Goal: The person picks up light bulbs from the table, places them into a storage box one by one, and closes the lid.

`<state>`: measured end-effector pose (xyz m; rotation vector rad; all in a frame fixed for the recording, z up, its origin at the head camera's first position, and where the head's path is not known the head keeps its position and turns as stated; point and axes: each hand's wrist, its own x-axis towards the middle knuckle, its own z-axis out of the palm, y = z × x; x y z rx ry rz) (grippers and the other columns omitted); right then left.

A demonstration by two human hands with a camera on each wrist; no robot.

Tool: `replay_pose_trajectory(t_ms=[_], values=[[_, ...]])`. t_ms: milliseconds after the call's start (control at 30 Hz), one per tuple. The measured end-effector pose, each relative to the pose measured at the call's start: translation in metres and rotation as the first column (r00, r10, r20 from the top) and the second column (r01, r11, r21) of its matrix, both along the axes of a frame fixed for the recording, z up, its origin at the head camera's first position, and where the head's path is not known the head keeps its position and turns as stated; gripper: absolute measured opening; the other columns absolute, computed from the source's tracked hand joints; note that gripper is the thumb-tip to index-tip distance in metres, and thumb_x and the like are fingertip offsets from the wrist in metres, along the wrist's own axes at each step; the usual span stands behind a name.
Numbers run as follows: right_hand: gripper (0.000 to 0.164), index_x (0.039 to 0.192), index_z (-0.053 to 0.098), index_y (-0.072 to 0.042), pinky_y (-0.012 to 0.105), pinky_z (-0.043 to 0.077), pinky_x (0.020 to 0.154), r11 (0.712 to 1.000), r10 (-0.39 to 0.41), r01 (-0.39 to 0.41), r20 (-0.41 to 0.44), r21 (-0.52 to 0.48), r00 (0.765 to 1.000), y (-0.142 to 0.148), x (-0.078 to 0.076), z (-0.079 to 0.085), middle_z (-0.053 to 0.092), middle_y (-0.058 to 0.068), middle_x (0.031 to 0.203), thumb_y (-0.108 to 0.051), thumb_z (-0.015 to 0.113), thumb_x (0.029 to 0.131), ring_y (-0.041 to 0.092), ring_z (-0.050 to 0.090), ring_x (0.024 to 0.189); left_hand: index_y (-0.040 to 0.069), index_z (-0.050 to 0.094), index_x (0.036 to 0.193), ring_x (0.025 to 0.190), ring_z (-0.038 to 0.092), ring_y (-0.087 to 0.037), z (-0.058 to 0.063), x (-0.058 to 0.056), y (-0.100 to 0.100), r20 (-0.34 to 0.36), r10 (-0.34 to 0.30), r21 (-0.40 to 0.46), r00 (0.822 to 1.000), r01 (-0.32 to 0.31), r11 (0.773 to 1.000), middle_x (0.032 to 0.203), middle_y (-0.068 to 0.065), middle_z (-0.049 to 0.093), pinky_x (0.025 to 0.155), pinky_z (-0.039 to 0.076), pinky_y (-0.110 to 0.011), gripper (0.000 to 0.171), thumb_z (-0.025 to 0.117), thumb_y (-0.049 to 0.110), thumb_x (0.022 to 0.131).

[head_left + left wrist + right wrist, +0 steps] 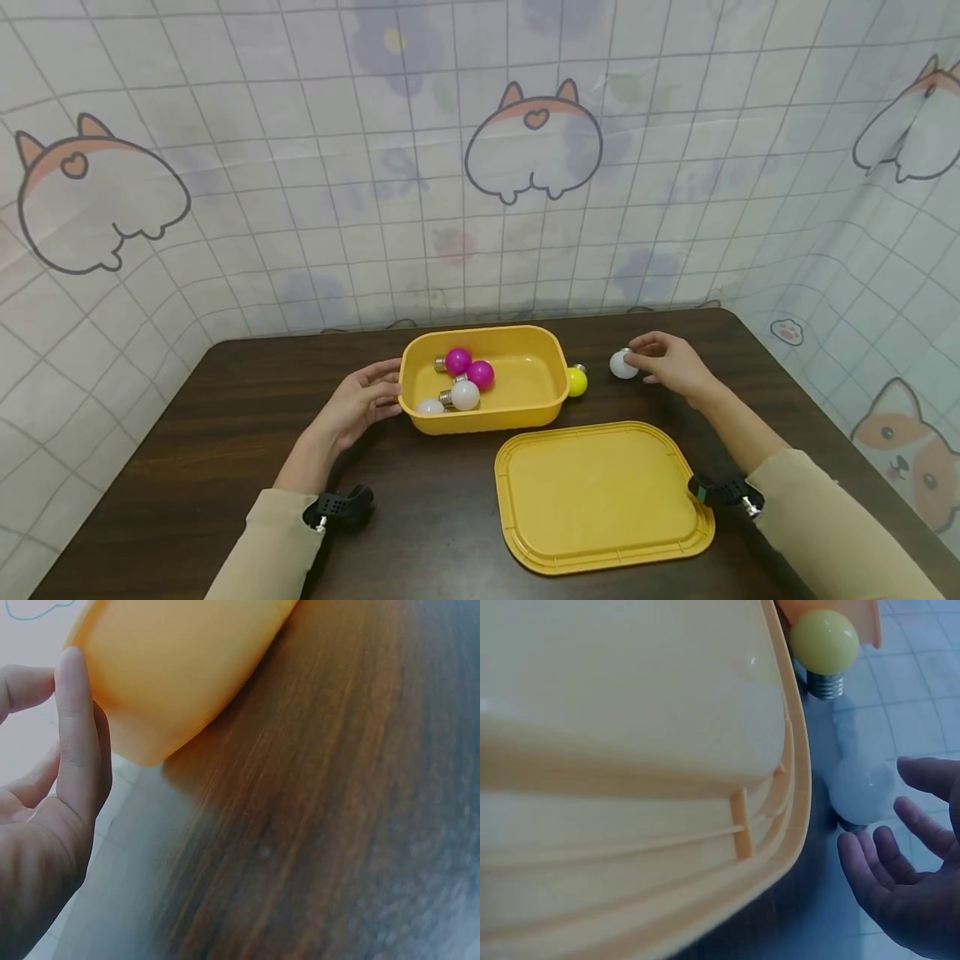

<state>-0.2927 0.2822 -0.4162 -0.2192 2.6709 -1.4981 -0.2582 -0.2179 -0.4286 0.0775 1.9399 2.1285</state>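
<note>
A yellow plastic box [483,421] holds two magenta light bulbs [458,361] and two white light bulbs [465,395]. The fingers of my left hand [365,402] rest at the box's left end, fairly straight in the left wrist view. To the right of the box, a white light bulb [623,364] lies on the table. My right hand [671,364] is beside that bulb, thumb and fingers loosely spread around its side. Between the box and this bulb is a yellow light bulb [577,382], close against the box's right end.
A yellow lid [600,492] lies on the dark wooden table [420,500] in front of the box, its raised rim facing up, near my right wrist. A patterned cloth [450,167] hangs behind the table and along its sides.
</note>
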Motion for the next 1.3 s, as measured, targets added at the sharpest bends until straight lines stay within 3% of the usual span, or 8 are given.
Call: replay_pose_trajectory(t_ms=[400, 833, 1033, 1300], values=[[0.051, 0.135, 0.054, 0.006, 0.048, 0.057, 0.092, 1.000, 0.010, -0.010, -0.009, 0.023, 1.000, -0.0033, -0.0020, 0.0008, 0.053, 0.028, 0.133, -0.030, 0.069, 0.101, 0.040, 0.052, 0.120, 0.000, 0.037, 0.156, 0.094, 0.071, -0.019, 0.0023, 0.0016, -0.0005, -0.011, -0.009, 0.010, 1.000, 0.009, 1.000, 0.137, -0.027, 0.054, 0.082, 0.061, -0.028, 0.059, 0.063, 0.003, 0.102], [0.051, 0.133, 0.057, 0.004, 0.038, 0.055, 0.081, 0.996, 0.016, -0.016, 0.002, 0.084, 1.000, -0.0027, -0.0046, -0.0053, 0.059, 0.022, 0.120, -0.029, 0.074, 0.098, 0.033, 0.060, 0.098, 0.000, 0.038, 0.155, 0.093, 0.070, -0.019, 0.0047, 0.0019, -0.0009, -0.005, -0.008, 0.000, 1.000, 0.008, 1.000, 0.134, -0.025, 0.055, 0.080, 0.061, -0.027, 0.059, 0.062, 0.002, 0.102], [0.050, 0.134, 0.056, 0.006, 0.042, 0.058, 0.086, 0.997, 0.034, -0.034, 0.011, 0.067, 0.999, -0.0038, -0.0042, -0.0058, 0.058, 0.023, 0.119, -0.025, 0.073, 0.098, 0.034, 0.060, 0.102, -0.001, 0.038, 0.155, 0.092, 0.070, -0.017, 0.0021, 0.0032, -0.0043, -0.004, 0.000, -0.006, 1.000, 0.000, 1.000, 0.132, -0.023, 0.058, 0.081, 0.061, -0.028, 0.059, 0.063, 0.003, 0.102], [0.048, 0.135, 0.055, 0.007, 0.038, 0.060, 0.086, 0.998, 0.045, -0.046, 0.018, 0.051, 0.999, -0.0066, -0.0040, -0.0062, 0.057, 0.025, 0.122, -0.019, 0.072, 0.099, 0.034, 0.061, 0.103, -0.001, 0.038, 0.155, 0.093, 0.071, -0.018, 0.0000, 0.0044, -0.0070, 0.000, 0.007, -0.011, 1.000, -0.007, 1.000, 0.131, -0.021, 0.059, 0.082, 0.061, -0.028, 0.058, 0.063, 0.003, 0.102]])
